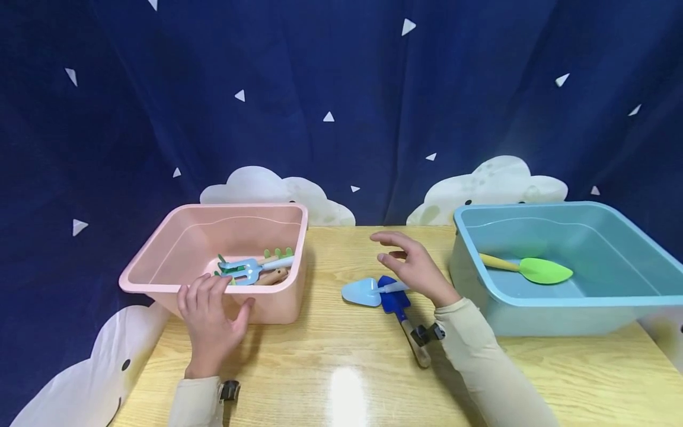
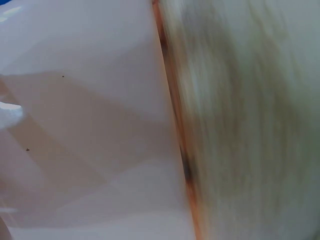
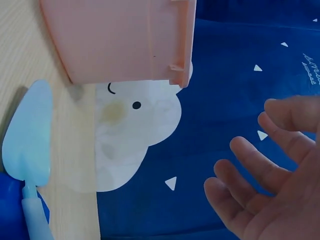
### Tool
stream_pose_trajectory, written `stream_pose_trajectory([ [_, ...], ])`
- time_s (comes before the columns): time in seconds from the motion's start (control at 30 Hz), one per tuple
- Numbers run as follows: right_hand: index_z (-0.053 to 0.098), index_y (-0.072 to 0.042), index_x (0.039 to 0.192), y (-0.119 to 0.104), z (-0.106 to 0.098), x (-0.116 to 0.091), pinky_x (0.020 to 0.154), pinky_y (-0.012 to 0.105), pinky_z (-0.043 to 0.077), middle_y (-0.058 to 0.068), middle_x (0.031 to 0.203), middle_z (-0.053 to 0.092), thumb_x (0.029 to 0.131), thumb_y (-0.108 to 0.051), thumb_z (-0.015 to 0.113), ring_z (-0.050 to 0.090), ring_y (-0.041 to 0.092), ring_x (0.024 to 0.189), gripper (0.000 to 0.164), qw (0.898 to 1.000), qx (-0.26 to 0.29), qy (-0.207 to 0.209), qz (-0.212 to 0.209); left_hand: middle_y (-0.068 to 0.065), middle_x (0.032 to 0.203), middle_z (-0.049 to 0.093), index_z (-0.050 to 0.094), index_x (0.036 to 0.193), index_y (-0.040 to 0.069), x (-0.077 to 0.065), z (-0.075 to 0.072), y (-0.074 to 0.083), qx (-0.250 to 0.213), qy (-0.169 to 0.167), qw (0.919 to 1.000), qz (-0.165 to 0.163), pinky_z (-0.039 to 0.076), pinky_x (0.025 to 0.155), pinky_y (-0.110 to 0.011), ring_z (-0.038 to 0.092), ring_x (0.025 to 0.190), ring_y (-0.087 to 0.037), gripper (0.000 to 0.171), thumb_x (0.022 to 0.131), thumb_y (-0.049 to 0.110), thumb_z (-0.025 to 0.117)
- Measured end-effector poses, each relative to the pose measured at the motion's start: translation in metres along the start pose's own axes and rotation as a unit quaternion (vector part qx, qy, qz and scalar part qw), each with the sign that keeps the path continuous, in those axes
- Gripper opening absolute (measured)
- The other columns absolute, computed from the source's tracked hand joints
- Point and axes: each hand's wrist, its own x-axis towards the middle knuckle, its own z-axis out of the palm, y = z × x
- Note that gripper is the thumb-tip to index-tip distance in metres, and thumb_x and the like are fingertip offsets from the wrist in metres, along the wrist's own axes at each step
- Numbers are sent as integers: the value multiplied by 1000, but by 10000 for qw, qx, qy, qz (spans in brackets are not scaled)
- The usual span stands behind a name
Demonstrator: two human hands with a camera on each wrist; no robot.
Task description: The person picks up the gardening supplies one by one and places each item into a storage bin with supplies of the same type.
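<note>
Between pink tub (image 1: 277, 305) and blue tub (image 1: 560, 320), right hand (image 1: 415, 264) hangs relaxed, empty, clear of both, near tapered light-blue trowel (image 1: 363, 292); left hand (image 1: 213, 323) grips pink rim (image 1: 152, 289).

Your head view looks forward and down from above and behind your hands, wide enough to take in your left hand (image 1: 213, 326), your right hand (image 1: 418, 270), the table (image 1: 293, 367) beneath them and the curtain (image 1: 341, 71) beyond. Your left wrist view sits so close that a pale wall (image 2: 100, 125), apparently the pink tub (image 1: 155, 288) at that hand, and blurred wood grain (image 2: 250, 125) fill it. Your right wrist view, rolled sideways, looks past that hand's near fingers (image 3: 257, 162) toward the pink tub and curtain; it shares these with the head view, plus the light-blue trowel (image 1: 363, 292) below your right hand.
</note>
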Motion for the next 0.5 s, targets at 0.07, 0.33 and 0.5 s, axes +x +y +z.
stream_pose_trajectory([
  [0.07, 60, -15, 135, -2, -1, -2, 101, 51, 50, 9, 141, 57, 97, -10, 61, 57, 30, 127, 39, 9999, -102, 14, -71, -21, 111, 59, 61, 116, -1, 0, 0, 1, -4, 1, 10000, 4, 14, 120, -47, 48, 115, -40, 58, 80, 44, 65],
  [0.33, 59, -13, 135, -16, -4, -17, 99, 54, 50, 10, 141, 57, 94, -11, 64, 54, 30, 132, 41, 9935, -930, 301, -589, -23, 123, 58, 60, 121, -3, 12, -14, 19, -132, -649, 9970, -412, 16, 117, -60, 47, 122, -43, 67, 88, 55, 58],
  [0.5, 60, -8, 132, -26, -4, -25, 106, 54, 45, 16, 140, 57, 91, -9, 67, 53, 33, 132, 42, 9757, -1688, 606, -1259, -23, 131, 58, 59, 125, -3, 39, -26, 48, -502, -594, 9954, -562, 18, 114, -65, 46, 129, -45, 69, 93, 58, 52],
])
